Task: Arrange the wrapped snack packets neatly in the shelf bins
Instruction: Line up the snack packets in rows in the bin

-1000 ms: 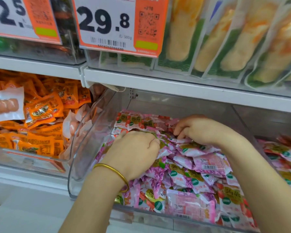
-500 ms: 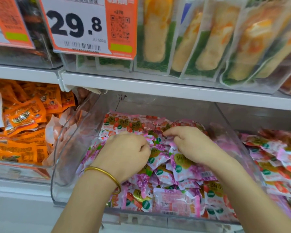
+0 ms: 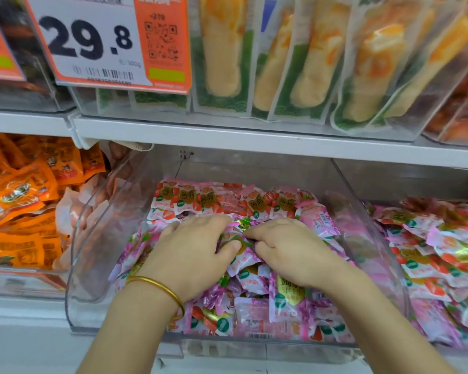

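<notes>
A clear plastic shelf bin (image 3: 97,238) holds a heap of small pink wrapped snack packets (image 3: 257,314). A tidier row of packets (image 3: 200,201) with strawberry prints lies along the back of the bin. My left hand (image 3: 192,255), with a gold bangle on the wrist, rests on the heap, fingers curled around a few pink packets. My right hand (image 3: 289,249) is close beside it, fingertips pinching packets in the middle of the heap. The two hands almost touch. The packets under my palms are hidden.
To the left stands a bin of orange packets (image 3: 25,211). Another bin to the right holds similar pink and red packets (image 3: 438,252). The shelf above carries tall yellow-and-green pouches (image 3: 295,63) and a price tag reading 29.8 (image 3: 108,41).
Both hands have drawn together at the middle of the heap, gathering packets. The view has shifted so the bin sits more central.
</notes>
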